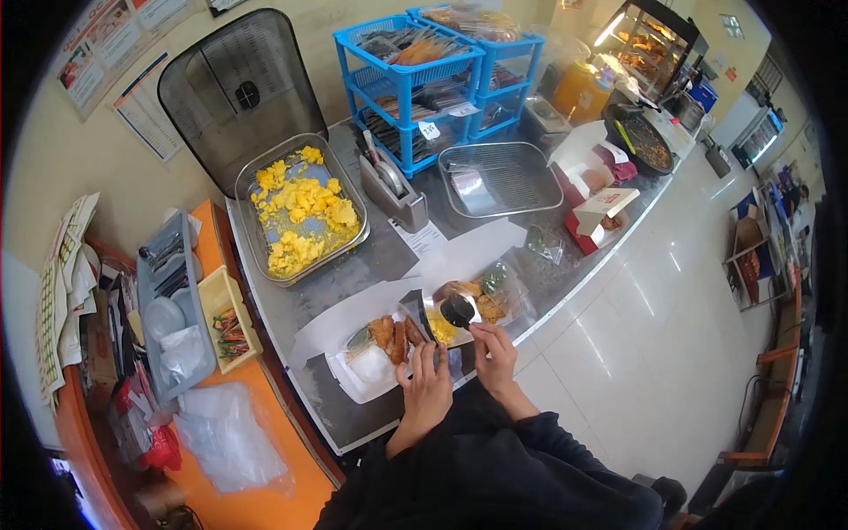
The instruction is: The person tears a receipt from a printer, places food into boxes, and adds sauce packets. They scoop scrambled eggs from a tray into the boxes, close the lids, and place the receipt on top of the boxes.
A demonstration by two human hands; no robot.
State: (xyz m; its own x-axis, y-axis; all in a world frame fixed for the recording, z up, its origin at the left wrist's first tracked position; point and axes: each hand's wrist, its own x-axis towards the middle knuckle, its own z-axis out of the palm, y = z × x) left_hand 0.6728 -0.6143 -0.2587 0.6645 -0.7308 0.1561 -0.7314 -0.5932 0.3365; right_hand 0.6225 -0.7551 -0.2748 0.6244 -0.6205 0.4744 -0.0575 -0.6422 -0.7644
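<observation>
Two open white takeaway boxes stand side by side at the counter's near edge. The left box (355,389) holds white rice (369,363), browned sausage-like pieces (398,343) and fried pieces. In the right one are yellow scrambled egg (439,326), browned fried food (488,309) and a small clear bag with something green (495,280). My left hand (427,394) is closed at the lower end of a dark flat piece (416,314), between the boxes. Above the egg, my right hand (496,357) pinches a small black round scoop-like thing (457,311).
A glass dish of scrambled egg (362,231) stands behind the boxes, with a wire-rack tray (560,205) to its right. Blue tiered baskets (408,106) line the wall. A red-and-white box (583,231) sits near the right edge. An orange surface (256,424) lies left.
</observation>
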